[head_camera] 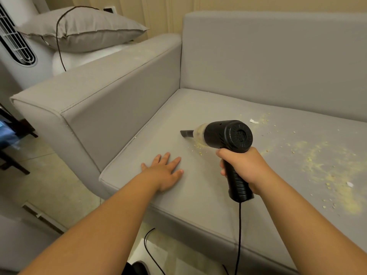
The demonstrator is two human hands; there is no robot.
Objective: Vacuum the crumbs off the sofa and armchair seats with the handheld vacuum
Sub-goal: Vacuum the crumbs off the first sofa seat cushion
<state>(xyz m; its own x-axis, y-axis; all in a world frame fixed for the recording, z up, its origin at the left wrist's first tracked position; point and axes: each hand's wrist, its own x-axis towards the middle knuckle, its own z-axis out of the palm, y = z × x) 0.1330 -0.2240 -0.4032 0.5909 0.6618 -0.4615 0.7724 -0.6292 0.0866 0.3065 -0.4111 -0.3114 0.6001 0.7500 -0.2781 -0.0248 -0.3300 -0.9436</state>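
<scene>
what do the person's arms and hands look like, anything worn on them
Both arms are bare from the frame's lower edge to the wrists: no sleeves in view. The left hand and right hand wear no gloves, and no watch, bracelet or ring shows on the visible sides. Nails are short and unpainted where they can be seen. No markings are visible.

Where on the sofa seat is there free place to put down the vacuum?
Free: the seat between the armrest and the left hand. Crowded: crumbs lie right of the vacuum, which the right hand grips.

Warm, dim light; edges bend, perhaps slightly soft.
</scene>
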